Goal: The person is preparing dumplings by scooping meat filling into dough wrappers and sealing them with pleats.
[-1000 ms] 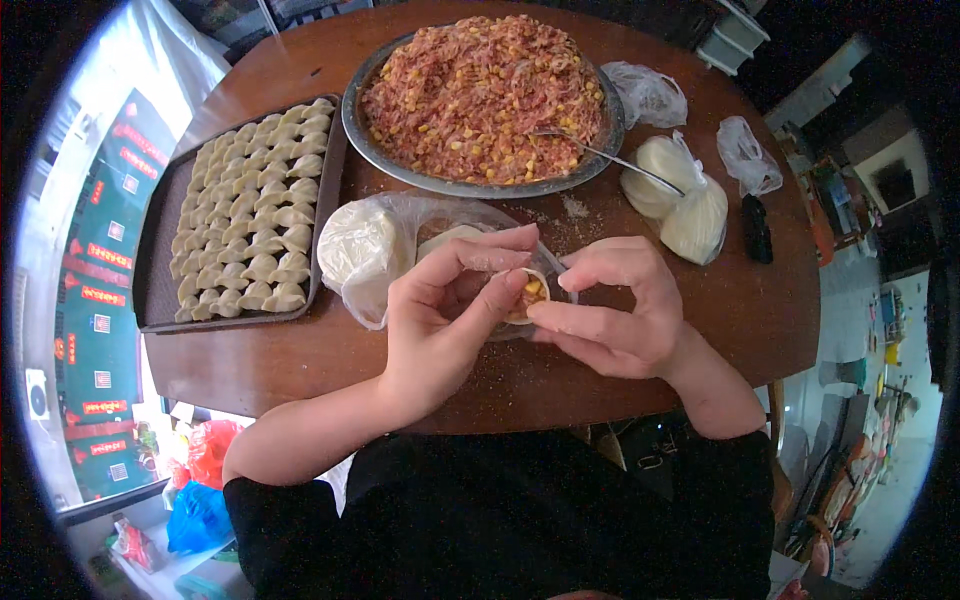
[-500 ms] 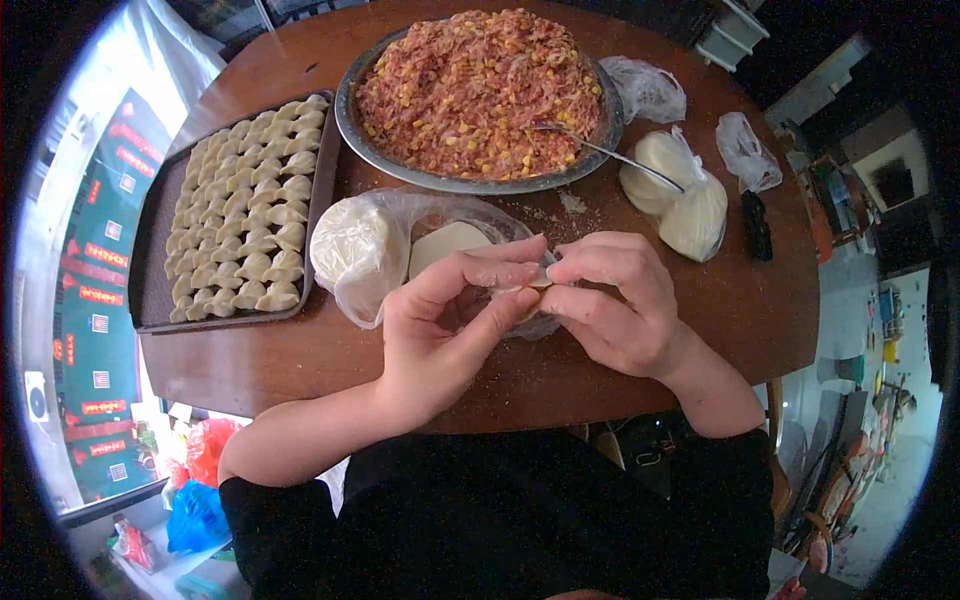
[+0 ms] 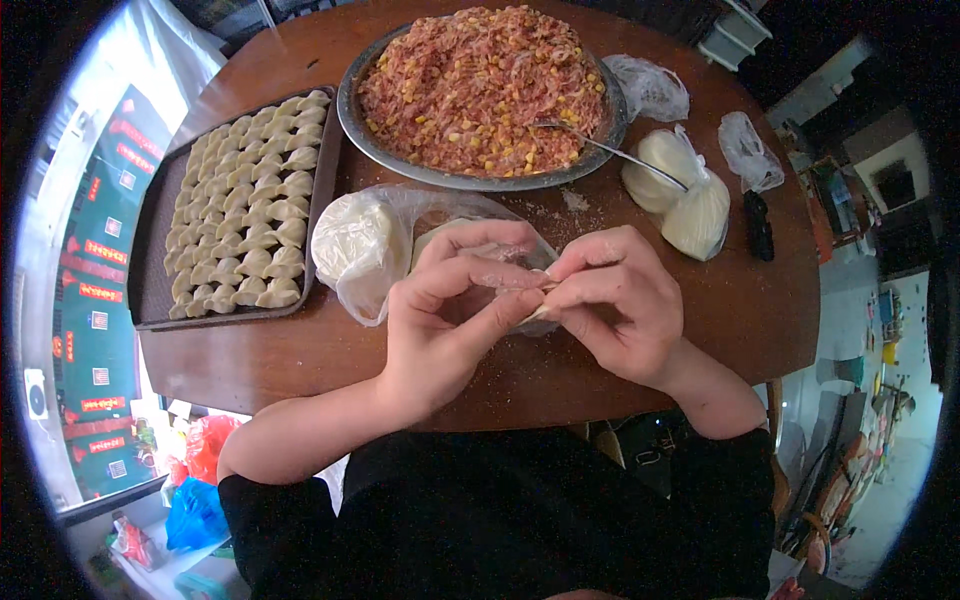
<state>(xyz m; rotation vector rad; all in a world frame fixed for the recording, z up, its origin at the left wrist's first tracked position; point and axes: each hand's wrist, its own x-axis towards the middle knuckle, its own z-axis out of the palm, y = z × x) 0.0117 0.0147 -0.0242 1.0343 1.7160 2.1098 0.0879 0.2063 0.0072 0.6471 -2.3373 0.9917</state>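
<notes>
Between my two hands, over the front middle of the table, is a small dumpling (image 3: 537, 313), mostly covered by my fingers. My left hand (image 3: 455, 310) pinches one side of it with thumb and index finger. On the other side, the fingertips of my right hand (image 3: 622, 300) press its dough edge. Flour dusts my fingers. Just behind my hands lies an open clear plastic bag with dough wrappers, partly hidden by the left hand. A wrapped stack of round wrappers (image 3: 353, 240) sits left of it.
A dark tray (image 3: 150, 290) with rows of dumplings stands at left. Behind my hands is a wide metal basin (image 3: 350, 110) heaped with meat and corn filling, a spoon (image 3: 630, 158) resting in it. Bagged wrappers (image 3: 697, 215), crumpled plastic bags (image 3: 750, 155) and a black object (image 3: 758, 226) lie at right.
My right fingers have shifted along the dumpling's edge, and its thumb now sits lower. My left fingers have lifted and spread slightly, covering more of the wrappers behind.
</notes>
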